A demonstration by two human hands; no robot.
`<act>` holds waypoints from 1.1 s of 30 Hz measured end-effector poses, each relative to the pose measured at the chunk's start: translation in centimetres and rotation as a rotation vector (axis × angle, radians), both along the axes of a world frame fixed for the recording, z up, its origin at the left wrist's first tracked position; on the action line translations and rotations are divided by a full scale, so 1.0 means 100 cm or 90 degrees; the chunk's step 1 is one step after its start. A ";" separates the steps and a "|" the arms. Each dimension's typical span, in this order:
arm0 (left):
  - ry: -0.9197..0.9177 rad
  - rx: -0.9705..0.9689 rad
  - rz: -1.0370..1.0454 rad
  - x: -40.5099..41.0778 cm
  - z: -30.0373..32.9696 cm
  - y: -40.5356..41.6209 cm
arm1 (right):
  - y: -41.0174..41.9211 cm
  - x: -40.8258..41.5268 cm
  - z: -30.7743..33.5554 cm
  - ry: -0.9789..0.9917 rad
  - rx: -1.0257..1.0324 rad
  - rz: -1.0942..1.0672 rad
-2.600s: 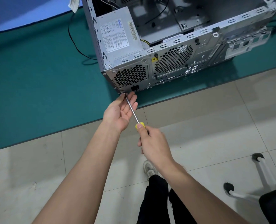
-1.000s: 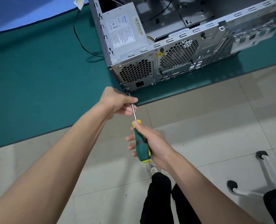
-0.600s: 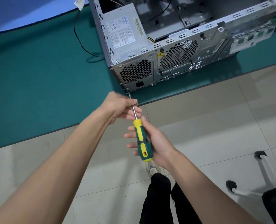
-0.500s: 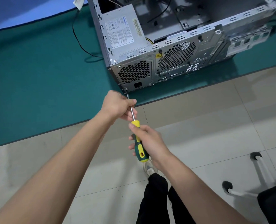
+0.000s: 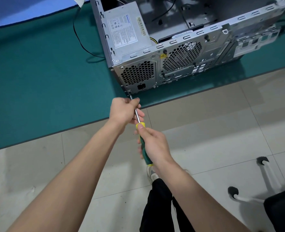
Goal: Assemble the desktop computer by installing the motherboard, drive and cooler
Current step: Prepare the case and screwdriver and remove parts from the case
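Pale floor tiles (image 5: 205, 131) fill the lower half of the view, and a teal mat (image 5: 38, 72) covers the ground from nine o'clock round to two o'clock, with a blue surface (image 5: 21, 10) beyond it at eleven o'clock. A thin black cable (image 5: 81, 42) loops over the mat just left of the case. The left hand (image 5: 123, 111), near the centre, has its fingers curled round the bare metal shaft of the screwdriver (image 5: 142, 143), pinching it close below the tip. That tip meets the bottom left corner of the rear panel of the computer case (image 5: 180, 52), where I take there to be a screw, though it is too small to make out. The case lies on its side on the mat at twelve to one o'clock, open side up, rear panel facing the person. Inside its left end sits the grey power supply (image 5: 126, 32) with a white label; two honeycomb vent grilles show on the rear panel. Just below centre, the right hand (image 5: 153, 144) is wrapped firmly round the green and yellow handle, thumb laid along the yellow collar. A shoe (image 5: 151, 174) and dark trouser legs (image 5: 158, 206) stand at six o'clock. At four o'clock are the white legs and black castors of a chair base (image 5: 262, 180).
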State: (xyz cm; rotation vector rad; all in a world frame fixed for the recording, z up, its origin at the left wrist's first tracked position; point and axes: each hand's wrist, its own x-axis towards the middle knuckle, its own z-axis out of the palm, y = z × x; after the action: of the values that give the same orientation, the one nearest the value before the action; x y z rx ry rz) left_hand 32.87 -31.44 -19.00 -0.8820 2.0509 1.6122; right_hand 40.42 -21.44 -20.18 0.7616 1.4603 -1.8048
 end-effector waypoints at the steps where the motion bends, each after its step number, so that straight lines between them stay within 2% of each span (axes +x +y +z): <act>1: -0.007 0.028 0.008 0.002 0.000 0.002 | -0.001 0.000 0.002 -0.088 -0.164 -0.058; 2: -0.019 0.051 0.012 0.003 0.001 0.003 | 0.001 -0.002 0.005 -0.169 -0.309 -0.093; 3: -0.032 0.063 0.010 0.005 0.001 0.004 | 0.004 -0.003 0.006 -0.205 -0.391 -0.104; 4: -0.039 0.068 0.008 0.006 0.001 0.005 | 0.007 -0.003 0.006 -0.201 -0.401 -0.089; 5: -0.039 0.075 0.010 0.005 0.001 0.006 | 0.009 -0.003 0.003 -0.175 -0.361 -0.063; 8: -0.036 0.099 0.028 0.001 0.001 0.007 | 0.002 -0.001 -0.002 -0.022 -0.071 0.048; 9: -0.036 0.102 0.030 0.000 0.001 0.006 | 0.000 0.000 -0.003 0.007 -0.009 0.051; 10: -0.035 0.103 0.030 0.000 0.000 0.006 | -0.001 0.001 -0.004 0.005 -0.006 0.035; 11: -0.033 0.103 0.029 0.001 0.000 0.006 | 0.000 0.001 -0.004 -0.035 -0.073 0.003; 13: -0.032 0.102 0.020 0.001 0.000 0.007 | 0.005 -0.003 0.000 -0.158 -0.290 -0.051; 14: -0.035 0.101 0.016 0.001 0.000 0.007 | 0.009 -0.004 0.000 -0.181 -0.336 -0.046; 15: -0.039 0.101 0.014 0.000 0.001 0.007 | 0.011 -0.006 0.000 -0.174 -0.327 -0.027; 19: -0.049 0.107 0.020 -0.003 0.001 0.008 | 0.004 -0.004 0.000 -0.003 -0.007 0.103; 20: -0.046 0.112 0.027 -0.002 0.001 0.008 | 0.001 -0.002 0.000 0.013 0.029 0.105; 23: -0.030 0.132 0.053 -0.001 0.001 0.011 | 0.003 -0.008 0.007 -0.037 -0.020 0.078; 28: -0.013 0.132 0.091 -0.001 0.001 0.019 | 0.027 -0.025 0.024 -0.089 -0.079 0.157; 30: -0.012 0.101 0.117 0.000 0.001 0.024 | 0.035 -0.035 0.034 -0.078 -0.027 0.208; 33: 0.014 0.098 0.203 0.005 0.006 0.034 | 0.049 -0.057 0.058 0.001 0.126 0.317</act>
State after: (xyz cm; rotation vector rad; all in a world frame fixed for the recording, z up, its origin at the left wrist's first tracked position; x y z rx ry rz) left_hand 33.39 -28.05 -18.38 -1.1850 1.8392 1.9221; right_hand 34.71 -16.49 -14.39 0.4332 1.6692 -1.2988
